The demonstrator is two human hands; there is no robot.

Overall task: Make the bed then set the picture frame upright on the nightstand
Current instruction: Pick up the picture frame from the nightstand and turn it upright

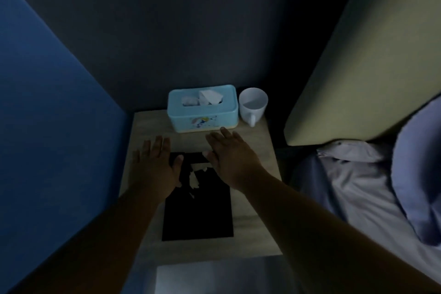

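A black picture frame (pixel 198 212) lies flat on the wooden nightstand (pixel 257 229), back side up, with pale torn patches near its far end. My left hand (pixel 155 164) hovers over the frame's far left corner, fingers spread, thumb over the dark surface. My right hand (pixel 229 155) hovers over the far right corner, fingers apart and palm down. Neither hand grips anything. At the right, the bed (pixel 358 198) shows a pale sheet, a bluish duvet (pixel 420 174) and a pillow (pixel 350 150).
A light blue tissue box (pixel 202 107) and a white mug (pixel 253 105) stand at the back of the nightstand, just beyond my fingertips. A blue wall (pixel 47 114) closes the left side. A padded headboard (pixel 370 67) rises at the right.
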